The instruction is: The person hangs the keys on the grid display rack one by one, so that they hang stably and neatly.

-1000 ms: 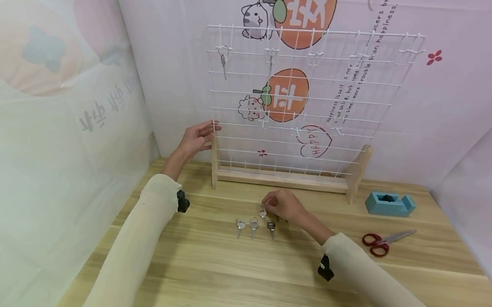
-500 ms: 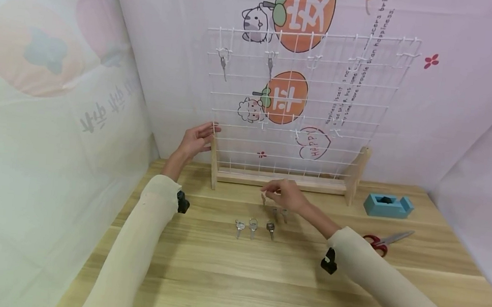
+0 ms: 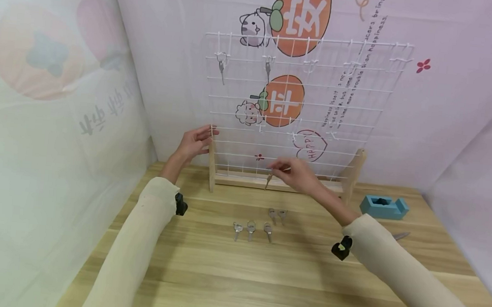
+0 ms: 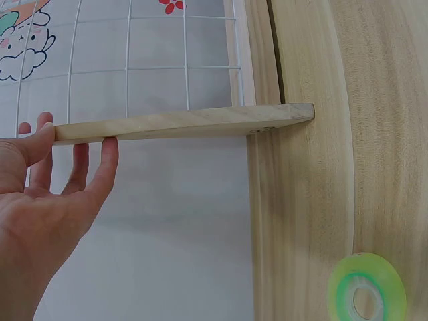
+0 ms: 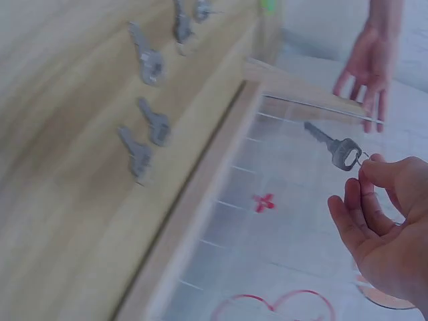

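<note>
In the head view, 2 keys hang on the wire rack (image 3: 304, 104)'s top hooks, 5 keys (image 3: 257, 224) lie on the worktop (image 3: 234, 271), so the hanging looks approx. a third done. Right hand (image 3: 299, 174) pinches a key (image 3: 267, 180) in the air just in front of the rack's base. Left wrist view: left hand (image 4: 47, 187), fingers straight, braces the rack's wooden post (image 4: 180, 122). Right wrist view: key dangles from thumb & forefinger, off the worktop, not hooked yet.

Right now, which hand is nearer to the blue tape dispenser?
The right hand; it holds a key before the rack, left of the blue tape dispenser. The left hand touches the rack's far post.
</note>
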`<act>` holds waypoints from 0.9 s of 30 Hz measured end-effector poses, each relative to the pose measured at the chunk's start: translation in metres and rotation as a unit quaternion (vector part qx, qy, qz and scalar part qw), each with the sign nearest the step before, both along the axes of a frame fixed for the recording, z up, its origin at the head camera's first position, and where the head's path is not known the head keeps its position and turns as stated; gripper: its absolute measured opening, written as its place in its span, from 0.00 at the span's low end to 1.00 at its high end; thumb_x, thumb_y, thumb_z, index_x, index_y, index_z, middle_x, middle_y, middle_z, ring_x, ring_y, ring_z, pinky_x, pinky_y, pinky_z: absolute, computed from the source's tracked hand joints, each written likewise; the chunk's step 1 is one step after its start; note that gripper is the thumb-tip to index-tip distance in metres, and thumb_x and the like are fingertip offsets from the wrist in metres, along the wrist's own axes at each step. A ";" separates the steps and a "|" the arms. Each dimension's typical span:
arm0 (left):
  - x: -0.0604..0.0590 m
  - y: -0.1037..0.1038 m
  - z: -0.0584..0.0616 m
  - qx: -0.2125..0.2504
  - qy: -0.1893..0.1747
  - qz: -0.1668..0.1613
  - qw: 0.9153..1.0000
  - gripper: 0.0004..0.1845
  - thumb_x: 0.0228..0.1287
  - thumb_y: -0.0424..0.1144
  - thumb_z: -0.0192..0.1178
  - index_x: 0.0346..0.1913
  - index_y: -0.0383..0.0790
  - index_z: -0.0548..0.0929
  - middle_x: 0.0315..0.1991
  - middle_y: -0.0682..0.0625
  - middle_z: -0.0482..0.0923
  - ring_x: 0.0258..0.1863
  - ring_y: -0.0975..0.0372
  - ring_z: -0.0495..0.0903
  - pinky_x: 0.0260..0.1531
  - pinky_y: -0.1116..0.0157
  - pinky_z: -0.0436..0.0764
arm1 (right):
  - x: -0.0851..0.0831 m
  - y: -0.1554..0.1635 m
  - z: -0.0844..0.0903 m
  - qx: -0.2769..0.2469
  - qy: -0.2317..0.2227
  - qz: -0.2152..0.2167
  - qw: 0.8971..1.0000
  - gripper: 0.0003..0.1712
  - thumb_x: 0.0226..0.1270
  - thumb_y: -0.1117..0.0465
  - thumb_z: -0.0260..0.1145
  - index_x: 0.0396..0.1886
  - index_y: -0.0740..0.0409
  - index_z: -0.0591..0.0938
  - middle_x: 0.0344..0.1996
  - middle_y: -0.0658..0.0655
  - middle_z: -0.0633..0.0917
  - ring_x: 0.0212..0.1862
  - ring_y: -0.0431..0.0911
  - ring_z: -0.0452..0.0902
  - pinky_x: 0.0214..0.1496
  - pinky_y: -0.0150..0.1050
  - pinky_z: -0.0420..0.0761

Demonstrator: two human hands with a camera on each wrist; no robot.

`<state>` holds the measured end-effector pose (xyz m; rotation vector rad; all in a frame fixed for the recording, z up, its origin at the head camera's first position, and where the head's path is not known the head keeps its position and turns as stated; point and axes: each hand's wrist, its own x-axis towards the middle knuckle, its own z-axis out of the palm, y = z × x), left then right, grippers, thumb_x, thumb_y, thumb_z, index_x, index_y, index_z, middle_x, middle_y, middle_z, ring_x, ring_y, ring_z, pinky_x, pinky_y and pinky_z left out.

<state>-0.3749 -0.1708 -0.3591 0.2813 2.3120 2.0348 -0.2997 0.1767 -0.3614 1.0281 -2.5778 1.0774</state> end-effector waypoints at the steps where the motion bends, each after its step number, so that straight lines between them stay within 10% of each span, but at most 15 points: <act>1: 0.000 0.000 0.000 0.001 0.001 0.000 1.000 0.28 0.80 0.29 0.53 0.78 0.47 0.69 0.72 0.46 0.74 0.75 0.52 0.68 0.67 0.45 0.75 | 0.001 0.001 0.006 -0.001 0.004 -0.002 1.000 0.08 0.71 0.72 0.68 0.46 0.65 0.89 0.38 0.61 0.90 0.41 0.53 0.88 0.48 0.44 0.89; 27: 0.019 0.004 0.020 0.010 -0.022 -0.010 1.000 0.28 0.79 0.26 0.52 0.78 0.40 0.68 0.73 0.41 0.72 0.75 0.48 0.67 0.69 0.41 0.71 | 0.003 0.023 0.138 -0.017 0.092 -0.096 0.991 0.08 0.73 0.69 0.68 0.48 0.62 0.89 0.43 0.59 0.90 0.45 0.50 0.88 0.50 0.31 0.86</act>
